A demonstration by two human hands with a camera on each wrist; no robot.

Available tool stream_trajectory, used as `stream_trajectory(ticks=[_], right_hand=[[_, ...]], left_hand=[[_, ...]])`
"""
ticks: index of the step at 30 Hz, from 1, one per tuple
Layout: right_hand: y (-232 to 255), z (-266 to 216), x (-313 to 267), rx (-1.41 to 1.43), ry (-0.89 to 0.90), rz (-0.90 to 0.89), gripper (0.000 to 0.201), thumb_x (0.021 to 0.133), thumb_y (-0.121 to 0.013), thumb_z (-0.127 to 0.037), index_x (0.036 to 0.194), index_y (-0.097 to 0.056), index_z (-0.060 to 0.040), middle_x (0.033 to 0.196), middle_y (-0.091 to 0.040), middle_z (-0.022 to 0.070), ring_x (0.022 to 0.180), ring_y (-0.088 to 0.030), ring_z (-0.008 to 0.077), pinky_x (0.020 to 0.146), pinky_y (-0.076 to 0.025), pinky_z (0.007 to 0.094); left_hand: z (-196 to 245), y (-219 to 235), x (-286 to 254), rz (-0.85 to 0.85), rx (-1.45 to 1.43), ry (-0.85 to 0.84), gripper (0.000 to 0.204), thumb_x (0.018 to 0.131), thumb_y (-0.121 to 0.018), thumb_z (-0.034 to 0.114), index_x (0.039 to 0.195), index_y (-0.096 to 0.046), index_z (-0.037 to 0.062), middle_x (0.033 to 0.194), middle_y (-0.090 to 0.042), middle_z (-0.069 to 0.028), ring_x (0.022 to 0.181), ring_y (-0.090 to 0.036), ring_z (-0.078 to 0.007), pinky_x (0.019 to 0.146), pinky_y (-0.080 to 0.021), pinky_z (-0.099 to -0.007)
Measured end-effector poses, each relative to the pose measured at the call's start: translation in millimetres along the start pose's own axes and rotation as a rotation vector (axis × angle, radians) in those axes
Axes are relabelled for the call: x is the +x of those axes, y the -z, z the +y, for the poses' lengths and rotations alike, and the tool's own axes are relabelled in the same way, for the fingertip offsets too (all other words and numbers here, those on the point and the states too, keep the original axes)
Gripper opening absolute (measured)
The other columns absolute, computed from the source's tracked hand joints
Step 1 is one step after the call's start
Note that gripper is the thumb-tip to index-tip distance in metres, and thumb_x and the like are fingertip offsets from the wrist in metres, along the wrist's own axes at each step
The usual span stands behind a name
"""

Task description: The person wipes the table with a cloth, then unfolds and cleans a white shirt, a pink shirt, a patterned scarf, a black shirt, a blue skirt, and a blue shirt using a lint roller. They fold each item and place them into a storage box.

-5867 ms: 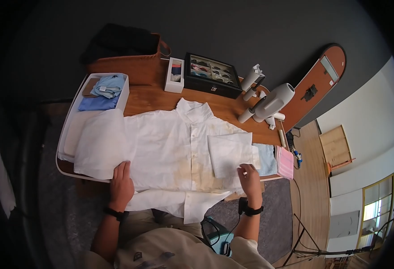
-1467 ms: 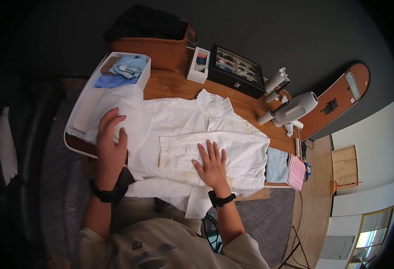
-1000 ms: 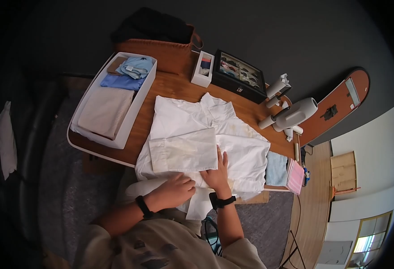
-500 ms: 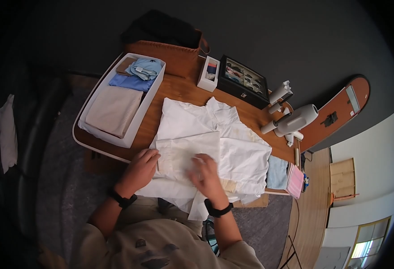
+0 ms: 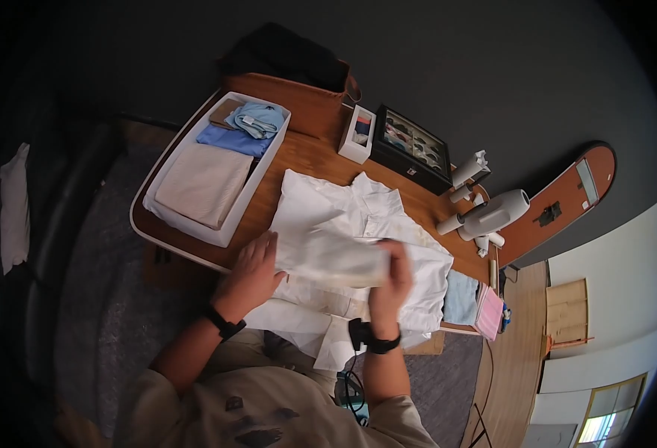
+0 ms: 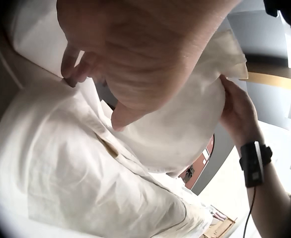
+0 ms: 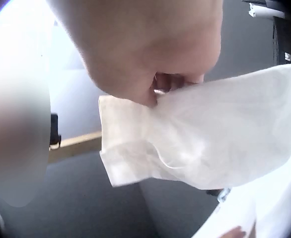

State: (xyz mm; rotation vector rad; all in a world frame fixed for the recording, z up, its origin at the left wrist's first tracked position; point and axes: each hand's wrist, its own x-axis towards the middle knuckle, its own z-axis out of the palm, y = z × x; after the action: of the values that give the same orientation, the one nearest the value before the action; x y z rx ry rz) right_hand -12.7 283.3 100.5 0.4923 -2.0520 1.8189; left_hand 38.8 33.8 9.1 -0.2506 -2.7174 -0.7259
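Note:
A white button shirt (image 5: 425, 280) with yellowish stains lies on the table, its collar at the far side. My right hand (image 5: 392, 287) pinches the end of a sleeve (image 5: 328, 257) and holds it raised above the shirt, blurred in the head view. In the right wrist view, the thumb and curled fingers of the right hand (image 7: 150, 44) grip the edge of the sleeve (image 7: 220, 129). At the shirt's left side, my left hand (image 5: 250, 276) rests with fingers extended; in the left wrist view the left hand (image 6: 135, 54) has its thumb apart from the fingers.
A white box (image 5: 227, 237) of folded clothes stands at the left. Behind are a brown basket (image 5: 298, 104), a small white box (image 5: 356, 145) and a black display case (image 5: 410, 160). A grey-white appliance (image 5: 496, 213) and folded blue (image 5: 459, 291) and pink cloths (image 5: 489, 312) are at the right.
The white cloth over the left box was drawn across onto the shirt. Since half a second ago, my right hand has taken the sleeve end, lifted it and moved right; my left hand has shifted slightly.

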Motion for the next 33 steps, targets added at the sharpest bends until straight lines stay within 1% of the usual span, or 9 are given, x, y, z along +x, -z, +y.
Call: stream_trajectory(ticks=[1,4,8,14,17,24,26,29,33], right_hand=[[16,-3,8,-0.118,0.07,0.133,0.021,0.1,-0.058,0.002,0.118,-0.069,0.0006,0.12,-0.07,0.008,0.106,-0.067,0.0171,0.096,-0.053,0.0313],[50,-13,27,0.416,0.036,0.453,0.02,0.108,-0.064,-0.004,0.127,-0.065,-0.0002,0.108,-0.07,0.0036,0.097,-0.065,0.0083,0.085,-0.053,0.0228],[92,-24,37,0.488,0.044,0.405,0.011,0.109,-0.061,-0.004,0.12,-0.064,-0.0037,0.1,-0.065,-0.0011,0.081,-0.056,0.0046,0.082,-0.052,0.0223],[78,-46,46,0.506,0.022,0.376,0.014,0.11,-0.059,-0.006,0.123,-0.062,-0.0035,0.113,-0.071,0.007,0.102,-0.071,0.0168,0.093,-0.06,0.0352],[71,-46,46,0.531,0.006,0.302,0.014,0.109,-0.062,-0.007,0.122,-0.062,-0.0047,0.111,-0.07,0.0064,0.099,-0.07,0.015,0.093,-0.058,0.0337],[129,33,10,0.535,0.035,0.245,0.017,0.107,-0.053,-0.003,0.121,-0.062,-0.0047,0.109,-0.069,0.0047,0.093,-0.066,0.0127,0.093,-0.059,0.0356],[119,54,-10,0.436,-0.241,0.505,0.018,0.104,-0.051,-0.001,0.117,-0.063,-0.0038,0.107,-0.068,0.0055,0.09,-0.068,0.0149,0.089,-0.062,0.039],[160,115,-58,0.284,-0.419,0.497,0.014,0.104,-0.054,-0.004,0.115,-0.063,-0.0027,0.104,-0.07,0.0075,0.092,-0.073,0.0205,0.083,-0.065,0.0425],[174,106,-74,0.399,-0.581,0.546,0.014,0.106,-0.057,-0.011,0.114,-0.064,-0.002,0.101,-0.072,0.0087,0.089,-0.076,0.0236,0.078,-0.067,0.0435]], left_hand=[[4,1,7,0.004,0.047,-0.003,0.076,0.085,-0.082,0.016,0.149,-0.05,-0.0089,0.151,-0.053,-0.0256,0.138,-0.053,-0.0381,0.117,-0.042,-0.0498],[-3,-15,25,-0.124,0.086,-0.074,0.077,0.085,-0.081,0.02,0.15,-0.05,-0.0087,0.155,-0.051,-0.0256,0.14,-0.052,-0.0379,0.118,-0.039,-0.0495],[-15,-35,37,-0.098,0.282,-0.191,0.078,0.088,-0.076,0.022,0.152,-0.048,-0.0105,0.16,-0.048,-0.0273,0.142,-0.051,-0.0385,0.119,-0.04,-0.0478],[-4,-46,37,-0.055,0.108,-0.271,0.067,0.093,-0.062,0.015,0.15,-0.047,-0.0179,0.158,-0.048,-0.0353,0.153,-0.043,-0.0423,0.128,-0.035,-0.0508],[-21,-67,38,-0.07,0.357,-0.275,0.059,0.097,-0.058,0.01,0.149,-0.048,-0.018,0.157,-0.048,-0.0369,0.153,-0.045,-0.0443,0.128,-0.036,-0.0508],[-46,-42,39,0.132,0.434,-0.177,0.049,0.101,-0.055,0.014,0.144,-0.057,-0.01,0.151,-0.059,-0.0274,0.147,-0.053,-0.0349,0.124,-0.042,-0.0482],[-49,-42,29,0.066,0.46,-0.217,0.049,0.1,-0.056,0.013,0.144,-0.058,-0.0081,0.154,-0.056,-0.0246,0.149,-0.051,-0.035,0.127,-0.039,-0.0468],[-52,-48,20,0.019,0.411,-0.283,0.045,0.1,-0.056,0.013,0.14,-0.061,-0.0066,0.155,-0.057,-0.0217,0.148,-0.052,-0.0337,0.126,-0.039,-0.0473],[-47,-50,25,0.011,0.474,-0.275,0.044,0.1,-0.057,0.015,0.138,-0.065,-0.0049,0.149,-0.062,-0.0208,0.144,-0.055,-0.033,0.124,-0.041,-0.048]])
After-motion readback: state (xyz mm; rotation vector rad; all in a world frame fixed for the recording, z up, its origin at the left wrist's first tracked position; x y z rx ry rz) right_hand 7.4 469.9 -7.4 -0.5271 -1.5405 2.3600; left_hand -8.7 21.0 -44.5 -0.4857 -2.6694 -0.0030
